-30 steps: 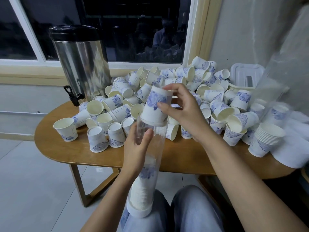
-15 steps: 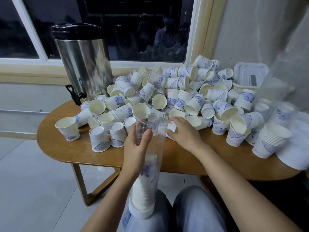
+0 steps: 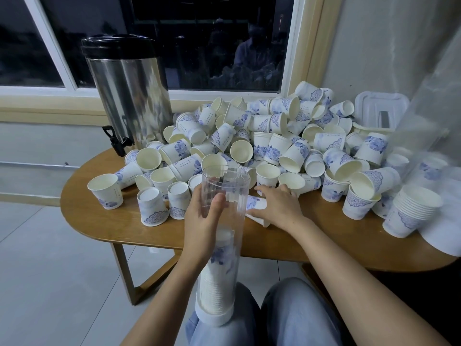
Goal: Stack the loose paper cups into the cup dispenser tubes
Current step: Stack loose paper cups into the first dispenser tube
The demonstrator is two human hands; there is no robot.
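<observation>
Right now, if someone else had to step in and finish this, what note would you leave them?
Left hand grips the clear dispenser tube, its base on the person's lap.
Right hand lies over a cup on its side near the table's front edge; whether it grips it is unclear.
Done: a nested stack fills roughly the tube's lower half.
Left: the big pile of loose cups on the table, plus a short nested stack at its right end.
</observation>
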